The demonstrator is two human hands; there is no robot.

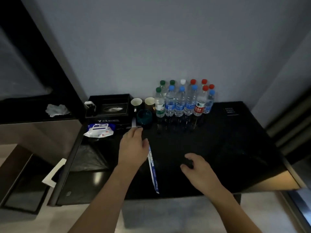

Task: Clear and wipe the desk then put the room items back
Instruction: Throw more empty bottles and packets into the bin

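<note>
the long blue-and-white paper sleeve [153,172] lay lengthwise on the glossy black table [227,148], between the hands; the left hand [133,148], pinching its far end, was nearer; the right hand [197,167] rested loosely curled, holding nothing.

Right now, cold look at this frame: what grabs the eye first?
The cluster of water bottles with green, blue, white and red caps, standing at the back of the black desk against the wall. Next, the left hand reaching toward the dark cup over a white-and-blue strip, and the right hand on a small dark object, too dark to identify.
</note>
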